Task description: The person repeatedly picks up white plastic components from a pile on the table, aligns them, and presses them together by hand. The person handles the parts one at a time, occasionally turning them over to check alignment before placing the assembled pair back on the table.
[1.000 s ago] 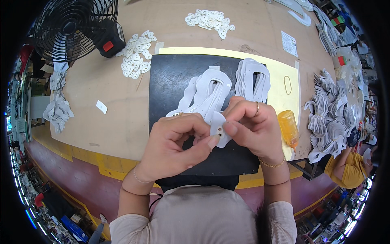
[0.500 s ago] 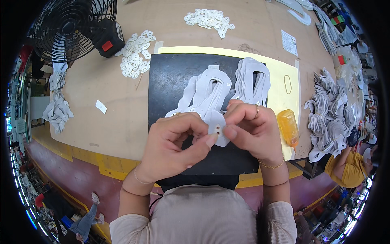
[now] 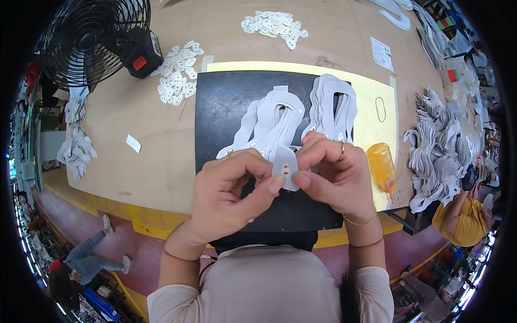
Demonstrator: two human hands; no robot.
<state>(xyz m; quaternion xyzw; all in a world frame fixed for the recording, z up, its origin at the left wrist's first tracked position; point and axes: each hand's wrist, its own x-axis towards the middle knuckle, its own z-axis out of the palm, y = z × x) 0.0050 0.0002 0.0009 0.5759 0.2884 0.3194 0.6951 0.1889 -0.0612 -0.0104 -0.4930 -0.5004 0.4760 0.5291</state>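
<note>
Between both hands, above the black mat [image 3: 226, 107], is a light grey shoe upper piece [image 3: 284, 155], its rounded end towards me. A small cream patch [image 3: 286, 169] with dark holes lies on that end. My left hand [image 3: 229, 185] pinches the piece from the left, the thumb at the patch's edge. From the right, my right hand [image 3: 336, 172] pinches it between thumb and fingers. Just beyond my hands, a fanned stack of similar upper pieces [image 3: 283, 102] rests on the mat. A second stack [image 3: 325, 102] sits to its right.
An orange-yellow squeeze bottle [image 3: 381, 167] lies right of my right hand on yellow sheeting [image 3: 371, 86], near a rubber band [image 3: 381, 109]. Loose cream patches [image 3: 176, 78] are piled left, more patches [image 3: 273, 24] at the far side. A black fan [image 3: 89, 43] stands far left; bundled grey pieces [image 3: 436, 151] lie right.
My hands keep their pinch on the upper piece, with only slight shifts of the fingers. The view has moved a little. At lower left a walking person has moved.
</note>
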